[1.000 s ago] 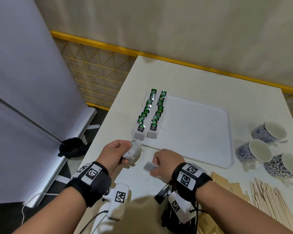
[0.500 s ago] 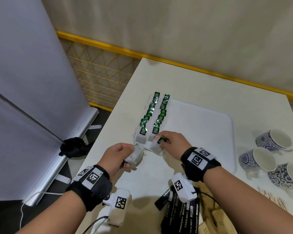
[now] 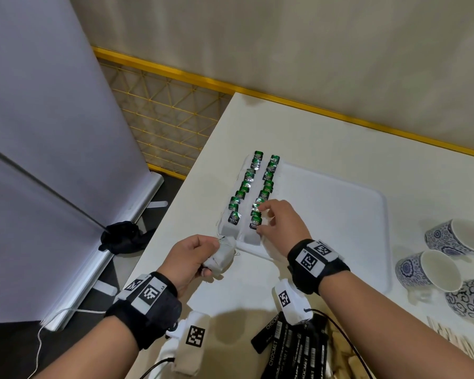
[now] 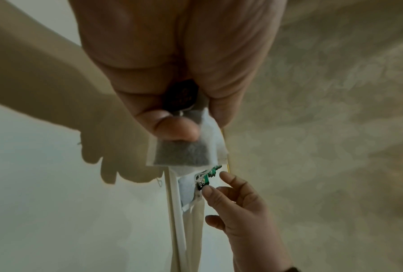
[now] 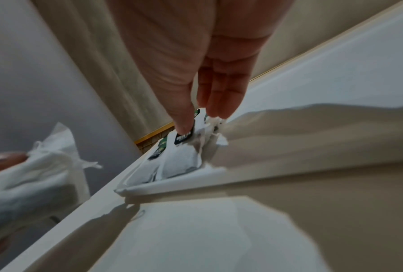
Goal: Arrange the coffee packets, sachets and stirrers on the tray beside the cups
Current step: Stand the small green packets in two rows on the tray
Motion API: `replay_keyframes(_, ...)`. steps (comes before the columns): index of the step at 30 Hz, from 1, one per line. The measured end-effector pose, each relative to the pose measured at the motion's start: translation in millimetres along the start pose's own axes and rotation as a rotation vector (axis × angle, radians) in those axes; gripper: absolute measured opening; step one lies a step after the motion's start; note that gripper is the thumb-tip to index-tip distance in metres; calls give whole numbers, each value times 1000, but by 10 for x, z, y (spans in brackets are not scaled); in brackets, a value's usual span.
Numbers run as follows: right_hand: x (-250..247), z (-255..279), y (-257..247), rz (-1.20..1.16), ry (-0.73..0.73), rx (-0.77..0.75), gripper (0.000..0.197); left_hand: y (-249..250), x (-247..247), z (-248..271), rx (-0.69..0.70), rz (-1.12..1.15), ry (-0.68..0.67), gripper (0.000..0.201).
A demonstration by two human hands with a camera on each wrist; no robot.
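A white tray (image 3: pixel 340 214) lies on the white table. Two rows of tea sachets with green tags (image 3: pixel 241 195) run along its left end. My left hand (image 3: pixel 195 255) hovers just off the tray's near left corner and grips a bundle of white sachets (image 3: pixel 222 259), seen close in the left wrist view (image 4: pixel 181 154). My right hand (image 3: pixel 260 217) is over the near end of the right row, fingers straight. Its thumb (image 5: pixel 184 119) presses on the tag of the nearest sachet (image 5: pixel 182 139), which lies flat on the tray.
Three blue-patterned cups (image 3: pixel 427 272) lie on their sides right of the tray. Black CHOCMET sachets (image 3: pixel 290 348), brown packets (image 3: pixel 342 354) and wooden stirrers (image 3: pixel 454 340) lie at the table's near edge. The table's left edge drops off toward a yellow mesh fence (image 3: pixel 162 110).
My right hand carried a sachet from near the left hand to the near end of the right row and set it down. The left hand stayed put with its bundle.
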State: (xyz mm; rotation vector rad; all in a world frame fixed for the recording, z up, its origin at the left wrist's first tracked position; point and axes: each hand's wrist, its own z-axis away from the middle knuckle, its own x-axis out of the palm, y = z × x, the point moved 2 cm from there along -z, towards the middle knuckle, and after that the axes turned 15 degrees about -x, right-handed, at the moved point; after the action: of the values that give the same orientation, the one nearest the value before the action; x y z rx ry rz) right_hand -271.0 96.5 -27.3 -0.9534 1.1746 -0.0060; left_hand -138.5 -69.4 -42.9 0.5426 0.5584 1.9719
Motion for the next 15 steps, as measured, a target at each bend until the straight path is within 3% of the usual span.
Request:
replay_keyframes(3,27,78,1,39,-29,-40,12,7,37,-24,-6,-2,-7,9)
replay_keyframes(5,81,108,-30,60,-115,-79,7,17,70,-37,-8,-2,-14,9)
replay_keyframes(9,191,62,-48,133,-216,-142,24,30,105,-57,-9,-20,-20,9)
replay_keyframes(15,244,-26,-21,156,-221,-124,27,49,87,-69,-10,-23,-16,8)
